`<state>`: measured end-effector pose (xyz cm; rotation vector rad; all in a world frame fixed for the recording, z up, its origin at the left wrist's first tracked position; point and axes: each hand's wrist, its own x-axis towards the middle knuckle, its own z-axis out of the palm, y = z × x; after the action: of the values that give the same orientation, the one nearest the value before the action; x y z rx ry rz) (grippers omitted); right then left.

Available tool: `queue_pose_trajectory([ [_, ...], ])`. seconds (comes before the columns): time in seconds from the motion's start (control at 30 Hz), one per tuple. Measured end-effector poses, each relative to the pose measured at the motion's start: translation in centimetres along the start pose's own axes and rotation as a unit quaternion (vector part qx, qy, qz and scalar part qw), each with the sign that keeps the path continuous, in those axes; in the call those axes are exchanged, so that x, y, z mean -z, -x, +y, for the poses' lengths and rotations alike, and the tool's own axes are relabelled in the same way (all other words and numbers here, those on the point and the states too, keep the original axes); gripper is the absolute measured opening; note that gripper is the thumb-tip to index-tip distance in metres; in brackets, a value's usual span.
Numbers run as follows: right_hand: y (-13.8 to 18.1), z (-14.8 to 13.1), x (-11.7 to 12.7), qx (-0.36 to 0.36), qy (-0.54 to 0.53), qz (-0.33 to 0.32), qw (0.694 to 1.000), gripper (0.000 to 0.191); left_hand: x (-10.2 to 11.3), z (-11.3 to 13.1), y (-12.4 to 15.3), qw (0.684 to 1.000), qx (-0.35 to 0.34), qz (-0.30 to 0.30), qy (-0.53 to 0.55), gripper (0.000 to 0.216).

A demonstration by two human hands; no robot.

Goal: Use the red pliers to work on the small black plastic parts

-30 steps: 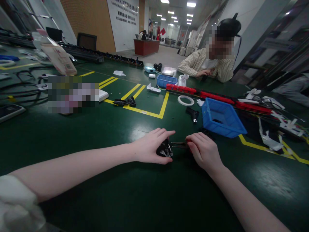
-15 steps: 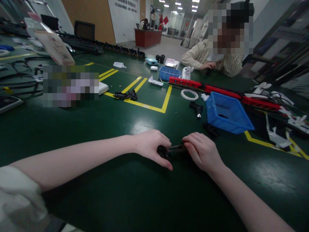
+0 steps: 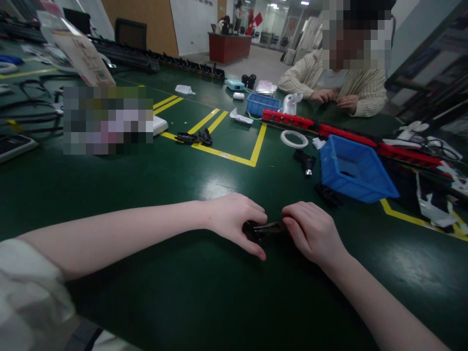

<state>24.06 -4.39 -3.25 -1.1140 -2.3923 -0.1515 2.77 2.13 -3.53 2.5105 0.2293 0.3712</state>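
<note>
Low over the green table, my left hand (image 3: 237, 219) is curled around a small black part (image 3: 251, 231), its thumb along the near side. Fingers hide much of that part, so its shape is unclear. My right hand (image 3: 314, 230) is closed on a pair of pliers (image 3: 271, 227) with dark, narrow jaws. The handles are hidden in the palm. Pointing left, the jaw tips meet the black part; whether they grip it I cannot tell.
To the right stand a blue bin (image 3: 356, 170), a black pistol-shaped piece (image 3: 305, 162) and a white tape ring (image 3: 294, 139). Black pieces (image 3: 195, 137) lie on yellow tape lines. Behind a long red strip (image 3: 288, 119) sits a co-worker (image 3: 336, 92), hands on the table.
The view has shifted slightly, moving the table items right. The pliers' jaws look closer together and lie more over the black part. Both of the co-worker's hands now show.
</note>
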Motion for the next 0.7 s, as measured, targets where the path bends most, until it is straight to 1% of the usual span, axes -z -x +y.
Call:
queue_pose_trajectory([
  [0.23,-0.1,-0.05,0.0,-0.001,-0.002,-0.002,1.0,0.025,0.0,0.13,0.04,1.0,0.015,0.023,-0.01,0.051],
  [0.37,-0.03,0.12,0.12,0.017,0.022,0.023,0.999,0.025,-0.09,0.22,-0.03,1.0,0.021,0.012,-0.001,0.052],
  [0.5,0.06,0.32,0.17,0.032,0.042,0.032,0.998,0.024,-0.24,0.16,-0.04,1.0,0.007,0.01,-0.016,0.051],
  [0.7,0.33,0.48,0.08,-0.004,0.027,0.057,0.998,0.017,-0.23,-0.09,-0.02,1.0,0.006,0.017,-0.013,0.049],
])
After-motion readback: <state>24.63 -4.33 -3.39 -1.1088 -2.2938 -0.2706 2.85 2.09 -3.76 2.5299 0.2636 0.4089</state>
